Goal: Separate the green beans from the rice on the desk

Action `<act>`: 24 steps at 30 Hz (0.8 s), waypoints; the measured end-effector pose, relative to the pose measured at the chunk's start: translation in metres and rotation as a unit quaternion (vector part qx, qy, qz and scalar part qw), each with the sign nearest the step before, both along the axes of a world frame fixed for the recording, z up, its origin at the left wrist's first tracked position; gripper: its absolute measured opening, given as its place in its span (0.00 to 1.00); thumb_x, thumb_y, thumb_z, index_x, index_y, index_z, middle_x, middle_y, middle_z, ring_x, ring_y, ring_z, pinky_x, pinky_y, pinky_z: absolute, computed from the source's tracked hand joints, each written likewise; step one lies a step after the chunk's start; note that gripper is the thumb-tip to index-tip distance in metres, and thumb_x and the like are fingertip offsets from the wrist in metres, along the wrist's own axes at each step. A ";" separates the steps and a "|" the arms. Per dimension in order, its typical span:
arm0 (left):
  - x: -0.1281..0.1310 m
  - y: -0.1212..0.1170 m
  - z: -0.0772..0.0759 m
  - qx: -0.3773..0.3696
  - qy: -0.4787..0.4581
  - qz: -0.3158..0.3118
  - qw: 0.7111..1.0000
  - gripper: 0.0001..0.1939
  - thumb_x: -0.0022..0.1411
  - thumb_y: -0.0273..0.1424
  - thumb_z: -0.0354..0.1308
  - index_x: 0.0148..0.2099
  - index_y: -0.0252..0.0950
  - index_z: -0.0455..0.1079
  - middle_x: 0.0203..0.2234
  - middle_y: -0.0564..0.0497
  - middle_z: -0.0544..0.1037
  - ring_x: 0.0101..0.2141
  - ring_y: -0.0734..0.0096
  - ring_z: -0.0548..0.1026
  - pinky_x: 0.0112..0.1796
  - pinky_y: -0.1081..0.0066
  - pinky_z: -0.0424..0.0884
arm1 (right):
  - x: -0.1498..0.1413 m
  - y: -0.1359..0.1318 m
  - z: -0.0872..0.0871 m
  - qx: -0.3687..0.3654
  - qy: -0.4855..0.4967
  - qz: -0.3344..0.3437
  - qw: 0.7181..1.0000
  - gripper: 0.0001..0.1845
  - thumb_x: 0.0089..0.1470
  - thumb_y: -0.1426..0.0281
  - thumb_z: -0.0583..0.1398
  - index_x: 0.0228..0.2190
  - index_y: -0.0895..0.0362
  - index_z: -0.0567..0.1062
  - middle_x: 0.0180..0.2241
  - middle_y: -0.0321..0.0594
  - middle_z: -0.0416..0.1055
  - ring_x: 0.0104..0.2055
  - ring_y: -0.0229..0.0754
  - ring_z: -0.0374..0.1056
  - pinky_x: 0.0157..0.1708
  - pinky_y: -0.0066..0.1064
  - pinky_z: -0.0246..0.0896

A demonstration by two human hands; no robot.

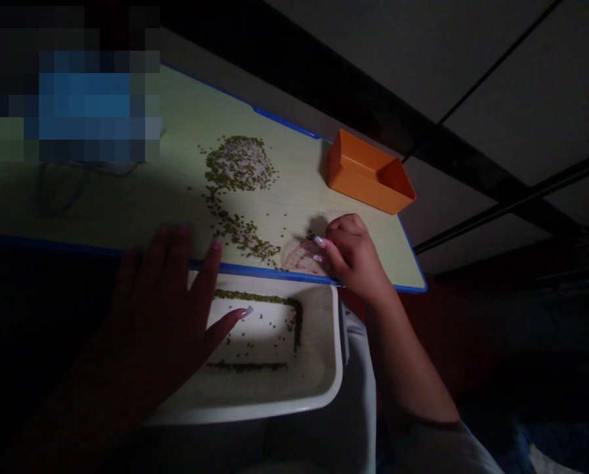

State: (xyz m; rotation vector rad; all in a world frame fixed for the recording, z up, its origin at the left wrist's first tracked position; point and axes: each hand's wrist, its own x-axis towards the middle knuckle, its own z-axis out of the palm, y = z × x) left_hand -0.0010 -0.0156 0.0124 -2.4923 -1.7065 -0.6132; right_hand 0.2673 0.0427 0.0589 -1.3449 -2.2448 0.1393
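My left hand (176, 309) is spread over the table's near edge and the white basin (318, 388), its thumb above the basin floor; I see nothing in it. My right hand (351, 253) rests at the table's front right with its fingers curled in, thumb against forefinger. Whatever it may hold is hidden. A few dark green beans (310, 234) lie by that thumb. Left of it, a loose trail of green beans mixed with white grains (247, 238) runs toward the edge. Farther back is a larger mixed pile (239, 163). Green beans (255, 297) also line the basin's bottom edges.
An orange open box (370, 174) stands at the table's back right. The pale table (294, 171) has a blue rim, and a pinkish printed pattern (299, 257) shows beside my right hand. A blurred-out patch covers the upper left. A cabinet front (511, 99) rises behind.
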 end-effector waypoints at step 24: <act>0.002 -0.001 0.002 -0.013 -0.007 0.017 1.000 0.52 0.48 0.52 0.62 0.68 0.31 0.48 0.67 0.24 0.50 0.67 0.31 0.48 0.63 0.36 0.48 | -0.001 0.000 0.000 0.016 0.013 -0.004 1.000 0.16 0.64 0.62 0.53 0.26 0.54 0.71 0.32 0.42 0.67 0.41 0.46 0.60 0.44 0.41 0.54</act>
